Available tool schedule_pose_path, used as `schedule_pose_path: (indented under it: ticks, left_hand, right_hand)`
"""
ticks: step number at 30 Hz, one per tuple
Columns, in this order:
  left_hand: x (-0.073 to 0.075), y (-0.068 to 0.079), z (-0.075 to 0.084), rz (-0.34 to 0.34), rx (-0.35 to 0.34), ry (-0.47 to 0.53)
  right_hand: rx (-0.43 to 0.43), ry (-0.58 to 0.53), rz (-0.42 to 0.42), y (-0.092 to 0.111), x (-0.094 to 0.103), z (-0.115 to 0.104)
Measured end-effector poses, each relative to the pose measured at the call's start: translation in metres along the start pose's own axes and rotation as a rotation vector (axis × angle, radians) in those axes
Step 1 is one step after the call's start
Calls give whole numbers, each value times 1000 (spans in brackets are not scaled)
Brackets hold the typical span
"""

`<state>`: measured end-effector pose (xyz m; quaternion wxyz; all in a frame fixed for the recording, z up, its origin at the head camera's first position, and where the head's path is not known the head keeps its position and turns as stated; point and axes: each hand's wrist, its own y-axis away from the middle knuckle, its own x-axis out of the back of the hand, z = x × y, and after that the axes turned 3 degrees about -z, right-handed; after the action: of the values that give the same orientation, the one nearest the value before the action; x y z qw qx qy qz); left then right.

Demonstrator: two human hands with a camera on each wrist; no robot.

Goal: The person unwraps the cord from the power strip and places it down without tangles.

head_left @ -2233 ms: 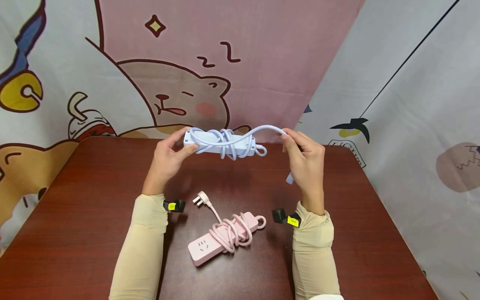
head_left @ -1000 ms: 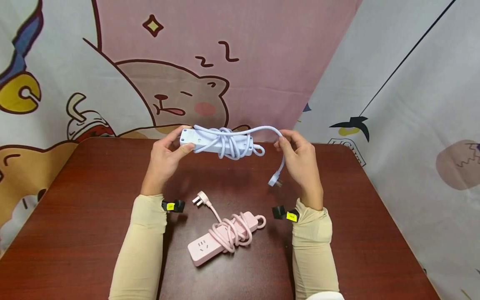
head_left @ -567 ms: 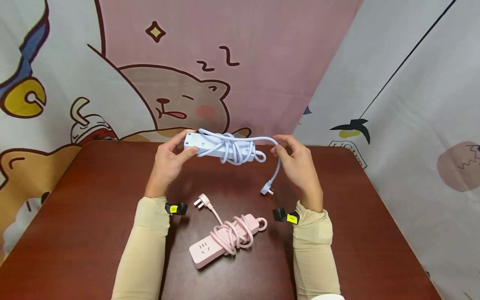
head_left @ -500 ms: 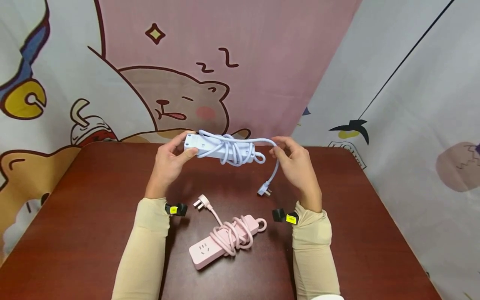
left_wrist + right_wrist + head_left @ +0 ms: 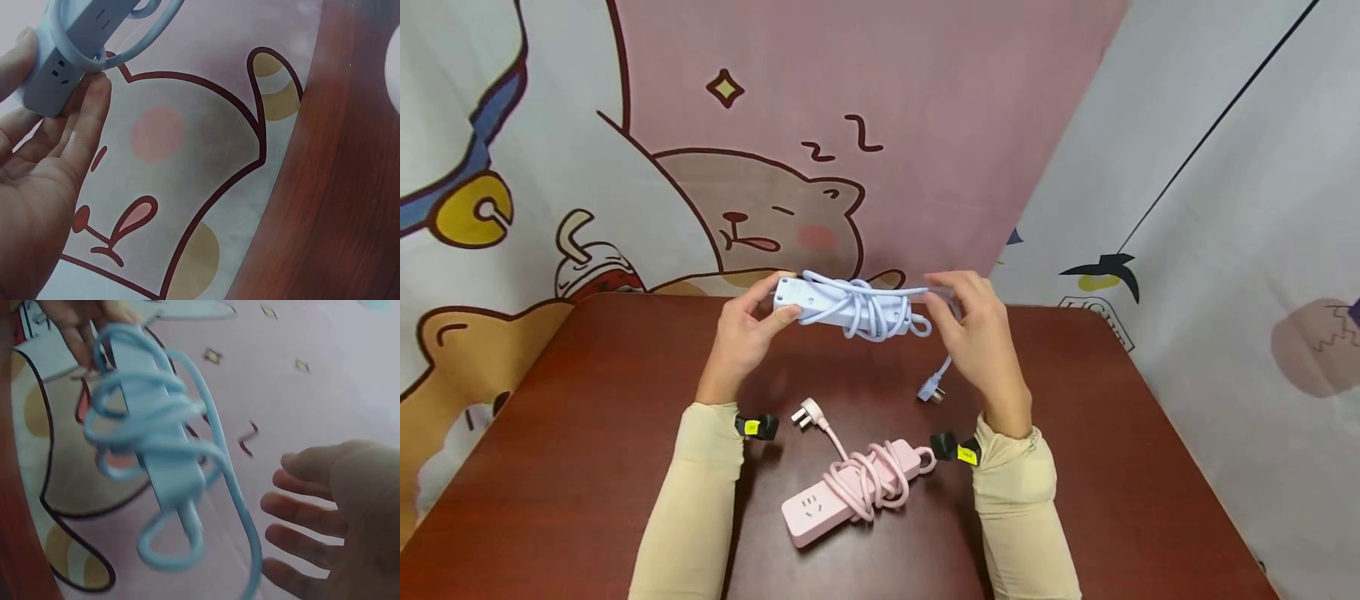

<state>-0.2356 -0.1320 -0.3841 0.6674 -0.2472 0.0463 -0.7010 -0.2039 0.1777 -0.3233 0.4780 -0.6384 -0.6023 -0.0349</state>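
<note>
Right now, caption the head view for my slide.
Left hand holds blue power strip, right hand beside its cord; pink power strip lies on table.

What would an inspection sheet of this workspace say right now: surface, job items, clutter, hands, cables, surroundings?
Surface: reddish-brown wood-grain table.
Job items: light-blue power strip held above the table; pink power strip lying on it.
Clutter: nothing seen.
Hands: left hand grips one end of the light-blue power strip; right hand open beside the blue cord, contact unclear.
Cables: blue cord wound loosely round its strip, blue plug hanging below the right hand; pink cord likewise wound, pink plug pointing left.
Surroundings: cartoon-print cloth behind the table.
</note>
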Motion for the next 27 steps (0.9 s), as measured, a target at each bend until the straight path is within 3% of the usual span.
schedule_pose_path:
  ticks: [8,14,21,27]
  left_hand:
    - [2,3,0,23,0,-19]
    - [1,2,1,19,-10,-7]
    - [0,2,-1,-13,-12,15]
    - [1,2,-1,4,-20,20]
  right_hand:
    - [155,21,-129,-29,-21,-17]
    - [172,-78,-255,-44,-31,-17]
    - [166,-52,-272,-41,-35,-12]
    - [200,-54,-258,-43,-37,-12]
